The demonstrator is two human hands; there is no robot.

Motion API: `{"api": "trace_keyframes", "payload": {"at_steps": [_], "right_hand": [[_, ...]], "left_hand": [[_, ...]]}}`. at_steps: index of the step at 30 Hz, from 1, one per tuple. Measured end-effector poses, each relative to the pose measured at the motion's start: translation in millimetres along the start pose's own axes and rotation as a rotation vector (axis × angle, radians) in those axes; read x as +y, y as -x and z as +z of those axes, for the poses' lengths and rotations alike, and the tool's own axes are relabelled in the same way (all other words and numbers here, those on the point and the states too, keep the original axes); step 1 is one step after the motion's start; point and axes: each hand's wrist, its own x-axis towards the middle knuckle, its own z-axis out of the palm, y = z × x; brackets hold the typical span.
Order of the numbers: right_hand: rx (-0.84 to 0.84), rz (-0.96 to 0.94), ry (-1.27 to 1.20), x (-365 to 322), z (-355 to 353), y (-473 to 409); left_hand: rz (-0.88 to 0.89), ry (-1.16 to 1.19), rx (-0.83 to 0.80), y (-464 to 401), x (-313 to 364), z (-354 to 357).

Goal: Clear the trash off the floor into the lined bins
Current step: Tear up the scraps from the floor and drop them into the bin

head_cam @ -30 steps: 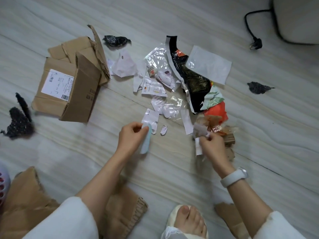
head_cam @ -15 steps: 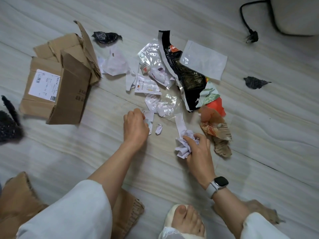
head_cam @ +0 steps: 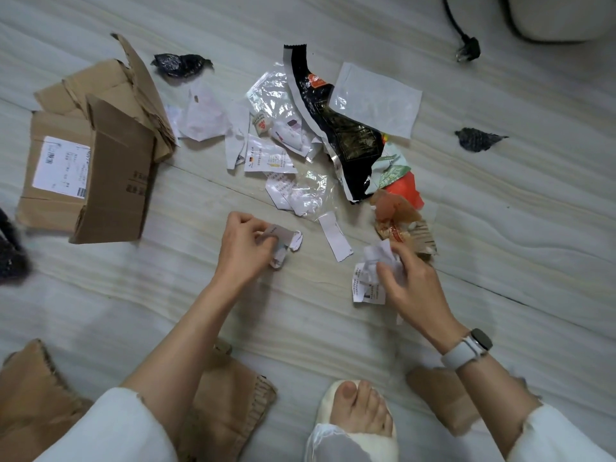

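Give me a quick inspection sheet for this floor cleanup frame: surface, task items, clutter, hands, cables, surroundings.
Surface: pale streaked floor, seam lines visible.
Job's things: paper scraps, clear plastic, black wrapper, white pouch, orange wrappers, loose white strip. No bins seen.
Clutter: torn cardboard box; black crumpled bits.
Hands: left hand holds a torn scrap; right hand grips crumpled receipts.
Cables: black plug and cord, unplugged.
Surroundings: white object at the top right.
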Motion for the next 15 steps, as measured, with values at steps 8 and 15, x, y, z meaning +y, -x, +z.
{"api": "trace_keyframes", "payload": {"at_steps": [8, 15], "right_hand": [[-0.345, 0.115, 0.269, 17.7, 26.5, 0.4], [-0.085, -0.052, 0.385, 26.5, 30.8, 9.8]], "left_hand": [[0.324, -0.406, -0.326, 10.7, 0.9, 27.0], [0.566, -0.389, -0.201, 15.9, -13.7, 44.3]]}}
